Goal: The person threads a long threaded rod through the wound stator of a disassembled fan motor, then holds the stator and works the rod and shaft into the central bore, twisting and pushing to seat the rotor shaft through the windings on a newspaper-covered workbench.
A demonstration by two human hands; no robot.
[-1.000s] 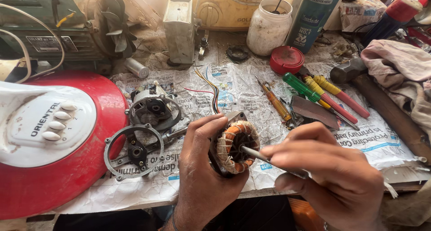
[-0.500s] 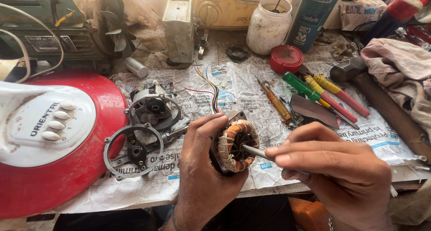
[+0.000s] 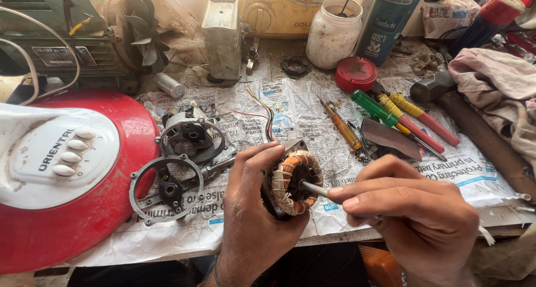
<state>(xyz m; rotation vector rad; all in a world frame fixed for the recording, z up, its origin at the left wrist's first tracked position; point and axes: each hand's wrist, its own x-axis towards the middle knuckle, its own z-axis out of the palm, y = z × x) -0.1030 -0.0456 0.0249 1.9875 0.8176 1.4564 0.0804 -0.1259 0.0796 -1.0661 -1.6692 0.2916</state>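
1. Red fan base (image 3: 84, 209), left, is set on newspaper (image 3: 312, 114).
2. Left hand (image 3: 251, 209) is clamped around the copper-wound stator (image 3: 293, 183), held above the bench edge.
3. Right hand (image 3: 413, 214) is closed on a thin metal rod (image 3: 315, 189), whose tip is placed in the stator's centre.

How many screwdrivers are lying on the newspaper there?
4, right of the hands: an orange-handled one, then a green one, a yellow-and-red one and a yellow-and-pink one side by side. Others may hide under the cloth.

head cam | looks steeply down | close over workbench (image 3: 312, 114)
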